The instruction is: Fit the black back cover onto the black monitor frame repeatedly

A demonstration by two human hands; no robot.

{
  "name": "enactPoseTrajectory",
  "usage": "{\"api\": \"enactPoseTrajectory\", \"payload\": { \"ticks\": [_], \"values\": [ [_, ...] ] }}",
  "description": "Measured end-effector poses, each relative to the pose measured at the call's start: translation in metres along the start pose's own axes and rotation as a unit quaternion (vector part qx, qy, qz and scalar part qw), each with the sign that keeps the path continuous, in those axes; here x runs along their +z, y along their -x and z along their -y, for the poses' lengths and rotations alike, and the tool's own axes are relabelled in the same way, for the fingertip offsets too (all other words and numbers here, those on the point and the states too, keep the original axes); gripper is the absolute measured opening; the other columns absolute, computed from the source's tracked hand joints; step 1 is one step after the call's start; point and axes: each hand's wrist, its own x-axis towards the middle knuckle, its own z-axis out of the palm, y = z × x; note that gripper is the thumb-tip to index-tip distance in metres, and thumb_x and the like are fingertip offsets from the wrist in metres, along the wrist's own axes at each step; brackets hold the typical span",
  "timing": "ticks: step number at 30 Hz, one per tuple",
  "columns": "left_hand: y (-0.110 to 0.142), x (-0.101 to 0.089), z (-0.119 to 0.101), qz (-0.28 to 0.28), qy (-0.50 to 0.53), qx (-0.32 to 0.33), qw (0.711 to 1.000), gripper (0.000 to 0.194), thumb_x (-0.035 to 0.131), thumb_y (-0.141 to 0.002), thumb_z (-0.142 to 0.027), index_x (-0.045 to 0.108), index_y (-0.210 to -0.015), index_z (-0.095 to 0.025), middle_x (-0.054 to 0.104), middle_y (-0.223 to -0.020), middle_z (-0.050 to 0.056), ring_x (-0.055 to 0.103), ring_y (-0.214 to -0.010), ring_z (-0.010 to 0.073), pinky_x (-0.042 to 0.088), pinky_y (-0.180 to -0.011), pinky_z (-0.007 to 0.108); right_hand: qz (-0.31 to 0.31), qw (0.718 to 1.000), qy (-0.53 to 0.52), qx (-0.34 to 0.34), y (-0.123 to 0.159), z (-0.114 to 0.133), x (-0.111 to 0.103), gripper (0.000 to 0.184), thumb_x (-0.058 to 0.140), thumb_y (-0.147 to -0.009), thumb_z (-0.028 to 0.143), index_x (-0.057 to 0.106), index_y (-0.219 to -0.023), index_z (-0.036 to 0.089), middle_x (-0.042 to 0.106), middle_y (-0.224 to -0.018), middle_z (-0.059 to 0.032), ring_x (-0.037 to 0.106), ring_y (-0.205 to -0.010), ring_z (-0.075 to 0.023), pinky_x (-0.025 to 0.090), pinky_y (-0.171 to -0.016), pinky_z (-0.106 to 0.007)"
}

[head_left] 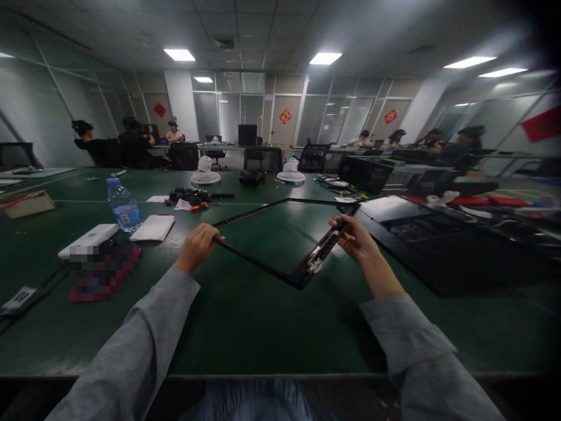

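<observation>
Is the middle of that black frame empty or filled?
Empty: green tabletop shows through the black frame held between the left hand and right hand, with no panel visible inside.

A green table [263, 333] carries a plastic bottle [124, 206], two white fans [205, 176] and a black panel [456, 257].

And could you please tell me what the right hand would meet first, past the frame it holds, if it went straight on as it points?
Probably the white fan on the right, across the green table, though depth is unclear and the right hand might pass beside it.
</observation>
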Motion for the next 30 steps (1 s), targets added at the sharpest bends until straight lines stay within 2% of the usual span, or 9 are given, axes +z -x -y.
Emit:
{"api": "enactPoseTrajectory", "payload": {
  "ticks": [3, 7, 9, 12, 16, 19, 21, 26, 30],
  "values": [
    [-0.004, -0.001, -0.008, -0.007, 0.002, -0.004, 1.000, 0.029, 0.052, -0.102, -0.042, 0.057, -0.081, -0.022, 0.063, -0.074, 0.004, 0.059, -0.072, 0.0191, 0.046, -0.067, 0.030, -0.023, 0.998, -0.037, 0.033, 0.001, 0.001, 0.002, 0.013, 0.066, -0.091, 0.022, 0.062, -0.080, 0.017, 0.066, -0.068, -0.0016, 0.045, -0.035, -0.0004, 0.037, -0.031, -0.003],
    [-0.004, -0.004, -0.009, -0.020, 0.004, -0.045, 0.999, 0.029, 0.049, -0.103, -0.041, 0.058, -0.082, -0.022, 0.063, -0.074, 0.005, 0.060, -0.069, 0.0188, 0.044, -0.065, 0.029, -0.032, 0.997, -0.068, 0.033, 0.003, -0.003, 0.008, 0.017, 0.066, -0.095, 0.029, 0.061, -0.082, 0.019, 0.069, -0.070, -0.0016, 0.054, -0.040, -0.0032, 0.047, -0.039, -0.005],
    [-0.003, -0.004, -0.009, -0.017, 0.026, -0.078, 0.996, 0.027, 0.051, -0.101, -0.041, 0.060, -0.084, -0.022, 0.064, -0.075, 0.005, 0.062, -0.070, 0.0194, 0.044, -0.066, 0.029, -0.020, 0.996, -0.078, 0.025, 0.004, -0.004, 0.011, 0.020, 0.063, -0.099, 0.036, 0.063, -0.089, 0.019, 0.073, -0.077, -0.0036, 0.062, -0.046, -0.0060, 0.053, -0.045, -0.008],
    [-0.003, -0.002, -0.012, -0.030, 0.050, -0.169, 0.984, 0.021, 0.058, -0.096, -0.041, 0.062, -0.089, -0.022, 0.066, -0.075, 0.005, 0.065, -0.070, 0.0209, 0.044, -0.066, 0.029, 0.005, 0.997, -0.074, 0.029, 0.005, -0.005, 0.012, 0.030, 0.053, -0.103, 0.046, 0.065, -0.104, 0.018, 0.078, -0.095, -0.0092, 0.072, -0.062, -0.0100, 0.059, -0.054, -0.012],
    [-0.009, -0.003, -0.018, -0.096, 0.076, -0.289, 0.949, 0.025, 0.059, -0.098, -0.040, 0.060, -0.114, -0.020, 0.069, -0.079, 0.003, 0.069, -0.069, 0.0206, 0.046, -0.067, 0.028, -0.010, 0.999, -0.046, 0.025, 0.000, -0.008, 0.003, 0.032, 0.049, -0.105, 0.047, 0.065, -0.109, 0.019, 0.078, -0.100, -0.0095, 0.073, -0.065, -0.0105, 0.060, -0.056, -0.013],
    [-0.015, -0.006, -0.019, -0.148, 0.105, -0.344, 0.921, 0.036, 0.053, -0.102, -0.042, 0.053, -0.131, -0.019, 0.068, -0.083, 0.001, 0.067, -0.060, 0.0150, 0.047, -0.063, 0.025, -0.033, 0.999, -0.004, 0.009, -0.008, -0.014, -0.011, 0.029, 0.046, -0.106, 0.042, 0.065, -0.105, 0.020, 0.078, -0.100, -0.0099, 0.075, -0.072, -0.0115, 0.061, -0.061, -0.016],
    [-0.017, -0.007, -0.016, -0.163, 0.123, -0.382, 0.901, 0.040, 0.050, -0.103, -0.044, 0.052, -0.134, -0.018, 0.064, -0.080, -0.002, 0.063, -0.052, 0.0119, 0.045, -0.056, 0.024, -0.045, 0.998, 0.036, -0.006, -0.013, -0.020, -0.022, 0.025, 0.049, -0.105, 0.038, 0.066, -0.101, 0.020, 0.078, -0.100, -0.0104, 0.076, -0.080, -0.0137, 0.063, -0.069, -0.020],
    [-0.009, 0.001, 0.001, -0.151, 0.168, -0.488, 0.843, 0.037, 0.050, -0.101, -0.041, 0.053, -0.131, -0.018, 0.055, -0.069, -0.007, 0.059, -0.046, 0.0113, 0.045, -0.050, 0.023, -0.101, 0.981, 0.149, -0.066, -0.022, -0.037, -0.046, 0.012, 0.064, -0.095, 0.033, 0.066, -0.094, 0.021, 0.076, -0.091, -0.0077, 0.073, -0.078, -0.0146, 0.062, -0.073, -0.025],
    [0.005, 0.012, 0.016, -0.116, 0.190, -0.566, 0.794, 0.032, 0.053, -0.098, -0.034, 0.055, -0.125, -0.017, 0.055, -0.069, -0.006, 0.061, -0.047, 0.0125, 0.048, -0.052, 0.024, -0.173, 0.944, 0.257, -0.115, -0.025, -0.040, -0.071, 0.013, 0.066, -0.088, 0.033, 0.064, -0.095, 0.022, 0.074, -0.089, -0.0058, 0.069, -0.075, -0.0144, 0.058, -0.071, -0.026]
  ]
}}
